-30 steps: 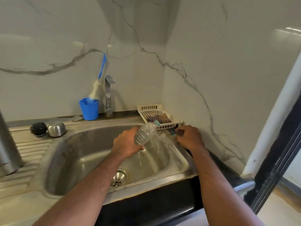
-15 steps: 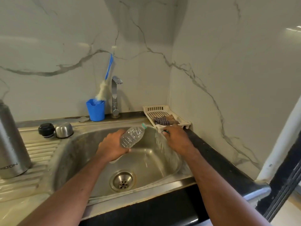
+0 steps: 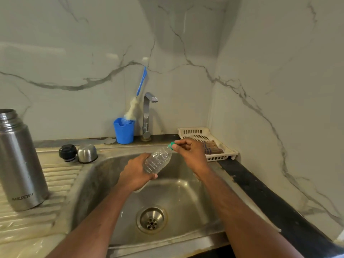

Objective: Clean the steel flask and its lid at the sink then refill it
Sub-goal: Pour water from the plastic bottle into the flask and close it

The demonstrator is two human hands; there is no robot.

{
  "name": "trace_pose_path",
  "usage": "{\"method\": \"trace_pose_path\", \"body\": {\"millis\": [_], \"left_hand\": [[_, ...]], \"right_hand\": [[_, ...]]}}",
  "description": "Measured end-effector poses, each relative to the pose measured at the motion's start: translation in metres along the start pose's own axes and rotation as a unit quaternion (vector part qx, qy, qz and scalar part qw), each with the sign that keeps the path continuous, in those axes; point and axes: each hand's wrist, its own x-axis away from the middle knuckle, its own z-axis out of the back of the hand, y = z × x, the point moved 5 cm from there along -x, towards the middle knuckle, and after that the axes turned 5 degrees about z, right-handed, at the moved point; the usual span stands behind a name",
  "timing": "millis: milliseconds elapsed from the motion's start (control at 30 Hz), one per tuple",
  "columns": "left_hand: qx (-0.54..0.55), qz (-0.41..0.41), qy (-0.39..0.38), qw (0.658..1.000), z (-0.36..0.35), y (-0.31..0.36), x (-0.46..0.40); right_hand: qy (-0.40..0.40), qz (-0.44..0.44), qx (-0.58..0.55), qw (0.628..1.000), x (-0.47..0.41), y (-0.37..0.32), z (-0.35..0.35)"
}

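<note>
Your left hand (image 3: 136,174) grips plastic bottle (image 3: 157,162) over sink (image 3: 178,194); right hand (image 3: 191,155) pinches green cap (image 3: 172,145). Refill step, probably. Steel flask (image 3: 19,164) stands open on draining board, left. Next: unscrew cap, pour carefully into flask.

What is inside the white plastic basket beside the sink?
The white basket holds brownish scrub pads or cloths at its near end. The right hand covers part of them, so their number is unclear.
</note>
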Motion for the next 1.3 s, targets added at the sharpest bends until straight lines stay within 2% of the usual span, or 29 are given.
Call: {"method": "trace_pose_path", "body": {"millis": [400,533,933,1033,1133,1200,1300], "left_hand": [[0.028,-0.023,-0.02,0.999,0.002,-0.001,0.0],[0.031,-0.03,-0.025,0.999,0.004,-0.006,-0.001],[0.006,-0.033,0.007,0.999,0.013,-0.005,0.002],[0.016,-0.038,0.002,0.999,0.012,-0.006,0.002],[0.049,-0.049,-0.024,0.997,0.011,-0.007,0.0],[0.103,-0.048,-0.078,0.99,0.01,-0.003,0.003],[0.193,-0.024,-0.175,0.965,0.007,0.001,0.01]], "right_hand": [[-0.094,-0.009,-0.046,0.994,0.001,0.003,0.001],[-0.13,-0.019,-0.026,0.991,0.005,0.002,0.003],[-0.143,-0.041,-0.01,0.989,0.005,0.007,0.014],[-0.138,-0.033,0.044,0.989,0.006,0.007,0.014],[-0.121,-0.018,0.058,0.991,0.008,0.003,0.012],[-0.121,-0.028,-0.007,0.992,0.008,-0.001,0.011],[-0.159,-0.077,-0.139,0.974,0.01,-0.003,0.009]]}}
